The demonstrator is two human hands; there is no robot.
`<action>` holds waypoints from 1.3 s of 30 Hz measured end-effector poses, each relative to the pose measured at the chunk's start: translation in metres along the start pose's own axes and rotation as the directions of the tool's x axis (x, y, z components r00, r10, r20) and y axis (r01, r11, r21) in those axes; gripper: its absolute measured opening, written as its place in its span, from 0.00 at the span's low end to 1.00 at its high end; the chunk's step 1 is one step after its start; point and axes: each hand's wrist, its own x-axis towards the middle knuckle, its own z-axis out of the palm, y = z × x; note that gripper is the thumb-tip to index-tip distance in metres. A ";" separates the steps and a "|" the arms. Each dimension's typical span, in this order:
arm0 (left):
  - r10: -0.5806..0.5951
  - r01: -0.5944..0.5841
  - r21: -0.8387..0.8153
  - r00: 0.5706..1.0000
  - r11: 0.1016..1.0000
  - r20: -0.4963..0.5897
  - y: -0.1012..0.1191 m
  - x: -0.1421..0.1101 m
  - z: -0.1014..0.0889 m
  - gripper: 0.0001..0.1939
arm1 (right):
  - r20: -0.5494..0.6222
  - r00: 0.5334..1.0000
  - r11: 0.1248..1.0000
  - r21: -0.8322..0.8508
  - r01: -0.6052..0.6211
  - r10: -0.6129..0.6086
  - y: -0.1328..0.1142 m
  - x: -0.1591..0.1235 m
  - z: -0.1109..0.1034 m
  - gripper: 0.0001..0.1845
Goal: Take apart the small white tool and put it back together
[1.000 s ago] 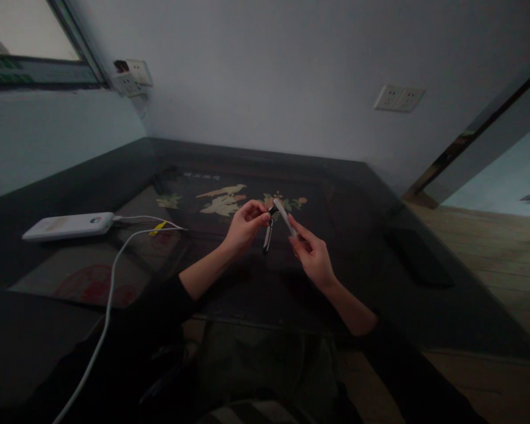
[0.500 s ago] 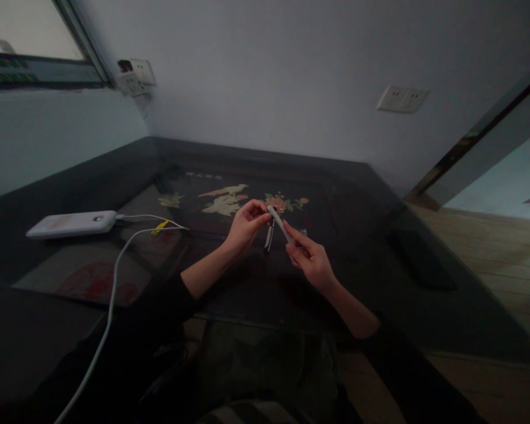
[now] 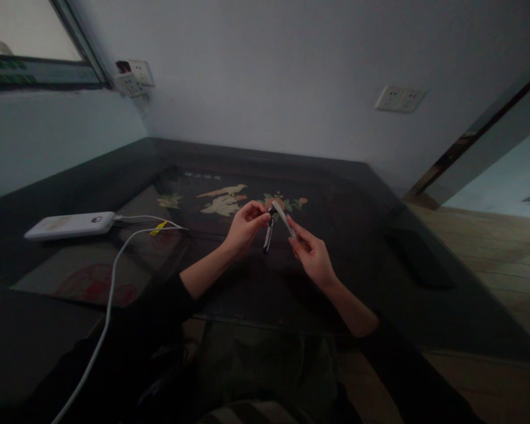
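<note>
Over the middle of the dark table, my left hand (image 3: pixel 246 227) pinches a small dark piece (image 3: pixel 272 210) between thumb and fingertips. A narrow black-and-white strap (image 3: pixel 267 238) hangs below those fingertips; what it is fastened to is hard to see. My right hand (image 3: pixel 311 253) is closed on a slim, light-coloured strip (image 3: pixel 283 217), held slanting with its upper end beside the dark piece. Whether the strip and the piece touch or are joined, I cannot tell. The picture is too dim to name either one exactly.
A white power bank (image 3: pixel 70 226) lies at the left, with a white cable (image 3: pixel 113 282) bearing a yellow tag (image 3: pixel 158 228). A flat dark object (image 3: pixel 417 259) lies at the right of the table (image 3: pixel 335 182). Sockets (image 3: pixel 400 99) are on the wall behind.
My right hand has shifted the light strip slightly right and up. More of the dark piece at my left fingertips now shows. My left hand has hardly moved.
</note>
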 end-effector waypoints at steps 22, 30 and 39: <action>0.015 -0.014 -0.051 0.999 0.999 0.031 0.001 0.000 -0.001 0.21 | 0.152 0.988 0.967 0.243 -0.071 0.034 -0.005 -0.007 0.002 0.28; -0.014 0.014 -0.035 1.000 0.999 0.015 -0.002 0.001 -0.001 0.19 | 0.049 0.998 0.994 0.103 -0.039 0.034 0.005 -0.002 0.001 0.27; -0.046 0.047 -0.010 0.999 0.999 0.002 0.003 -0.001 0.002 0.19 | -0.024 1.000 1.000 0.008 -0.015 0.015 -0.001 0.001 -0.002 0.27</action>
